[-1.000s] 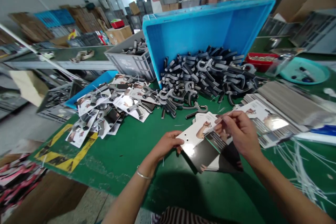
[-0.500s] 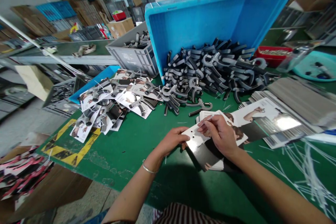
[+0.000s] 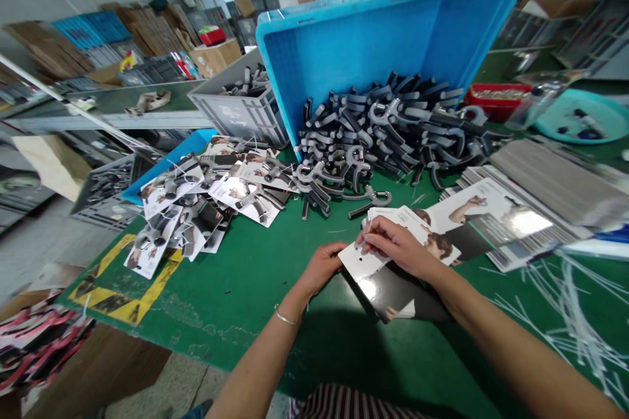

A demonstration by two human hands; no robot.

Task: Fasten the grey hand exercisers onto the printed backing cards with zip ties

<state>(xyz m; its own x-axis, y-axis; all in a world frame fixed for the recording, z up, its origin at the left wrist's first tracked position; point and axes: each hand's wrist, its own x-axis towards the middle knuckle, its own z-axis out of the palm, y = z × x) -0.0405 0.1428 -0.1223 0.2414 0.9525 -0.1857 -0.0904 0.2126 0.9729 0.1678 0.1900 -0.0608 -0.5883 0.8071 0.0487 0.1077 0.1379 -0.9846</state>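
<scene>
A printed packaging card (image 3: 388, 288) with punched holes lies on the green table (image 3: 236, 268) in front of me. My left hand (image 3: 322, 267) pinches its white left corner. My right hand (image 3: 398, 245) rests on the card's top edge, fingertips pinched on a thin white tie that is hard to make out. Just behind the card lies a single grey hand gripper (image 3: 371, 200), at the edge of a large pile of hand grippers (image 3: 388, 137) spilling from a tipped blue crate (image 3: 373, 39).
Finished carded grippers (image 3: 206, 196) are heaped at the left. Stacks of blank cards (image 3: 511, 216) lie at the right, with loose white ties (image 3: 570, 301) beyond them. A grey crate (image 3: 240, 108), a red tray (image 3: 496, 98) and a teal basin (image 3: 584, 118) stand behind. A person stands behind the blue crate.
My right hand has moved left and down onto the card's top edge. The left hand keeps its hold on the corner. The view has shifted slightly.
</scene>
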